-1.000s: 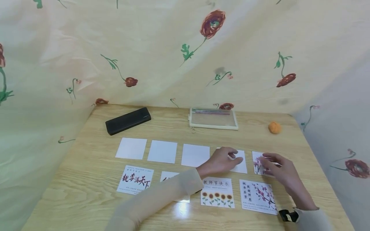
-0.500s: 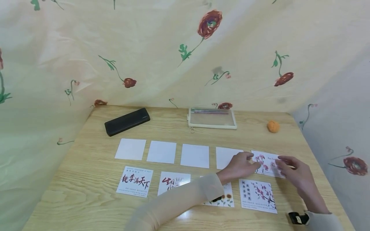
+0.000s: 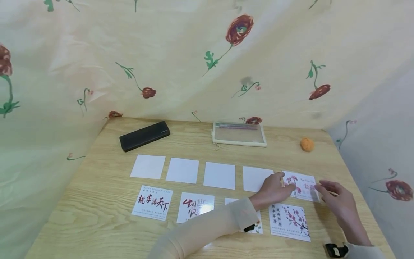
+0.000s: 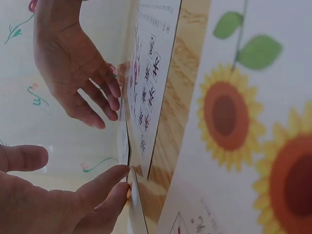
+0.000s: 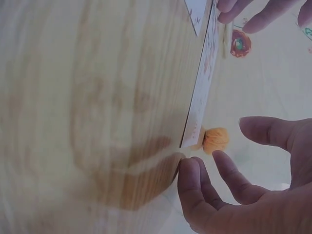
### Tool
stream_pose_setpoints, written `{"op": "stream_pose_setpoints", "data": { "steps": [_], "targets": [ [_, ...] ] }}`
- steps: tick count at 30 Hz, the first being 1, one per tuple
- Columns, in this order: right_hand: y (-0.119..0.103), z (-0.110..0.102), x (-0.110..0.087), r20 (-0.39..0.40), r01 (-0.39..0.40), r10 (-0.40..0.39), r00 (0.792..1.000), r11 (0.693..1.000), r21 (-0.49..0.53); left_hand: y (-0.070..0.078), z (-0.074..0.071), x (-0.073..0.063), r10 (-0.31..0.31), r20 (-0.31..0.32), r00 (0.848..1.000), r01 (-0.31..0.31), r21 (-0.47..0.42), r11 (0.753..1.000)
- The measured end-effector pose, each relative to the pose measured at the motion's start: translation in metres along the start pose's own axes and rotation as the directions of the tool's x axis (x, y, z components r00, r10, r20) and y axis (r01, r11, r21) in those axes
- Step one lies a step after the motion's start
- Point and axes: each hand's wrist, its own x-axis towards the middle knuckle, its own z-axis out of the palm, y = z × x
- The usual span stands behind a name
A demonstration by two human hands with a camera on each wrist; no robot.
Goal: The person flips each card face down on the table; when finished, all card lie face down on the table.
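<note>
A printed card (image 3: 307, 183) with pink flowers and red characters lies flat at the right end of the back row. My left hand (image 3: 275, 190) is at its left edge, fingers loosely bent and thumb apart. Beside the right edge hovers my right hand (image 3: 340, 202), its fingers relaxed; the right wrist view shows the fingertips (image 5: 187, 168) just off the card's corner. Nearest in front is a plum-blossom card (image 3: 290, 222). The left forearm partly covers a sunflower card (image 4: 224, 114), which fills the right side of the left wrist view.
Several blank white cards (image 3: 220, 175) continue the back row leftward. In the front row lie two cards with red lettering, one card (image 3: 152, 202) at far left and another card (image 3: 195, 207). Behind are a black case (image 3: 144, 136), a clear zip pouch (image 3: 239, 135) and an orange ball (image 3: 307, 144).
The flower card was partly covered by the right hand and is now fully laid out in the row. The left hand moved right to its left edge; the right hand drew away rightward.
</note>
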Motion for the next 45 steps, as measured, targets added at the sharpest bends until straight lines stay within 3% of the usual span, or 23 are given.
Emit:
{"op": "stream_pose_setpoints", "data": {
  "steps": [5,12,21,34,40,45],
  "targets": [
    [0.001,0.004,0.001,-0.014,-0.009,0.009,1.0,1.0,0.01,0.0,0.003,0.002,-0.025,-0.037,0.999,0.025,0.007,1.0],
    [-0.001,0.007,-0.002,-0.02,-0.009,0.009,1.0,1.0,0.001,-0.002,0.006,0.004,-0.012,-0.061,0.998,0.012,-0.009,1.0],
    [-0.005,0.007,-0.006,0.01,0.006,-0.006,1.0,1.0,-0.025,0.002,0.009,0.004,-0.061,-0.09,0.994,0.057,-0.044,0.997],
    [-0.004,0.006,-0.001,0.018,-0.036,0.036,0.999,0.999,0.0,0.001,0.011,0.002,-0.028,-0.076,0.997,0.028,-0.008,1.0],
    [0.0,0.004,0.005,0.038,-0.071,0.069,0.997,0.995,0.066,0.0,0.01,0.001,0.004,-0.08,0.997,-0.002,0.02,1.0],
    [0.003,0.0,0.009,0.055,-0.056,0.051,0.997,0.994,0.094,-0.001,0.008,0.002,0.04,-0.076,0.996,-0.035,0.064,0.997]
  ]
}}
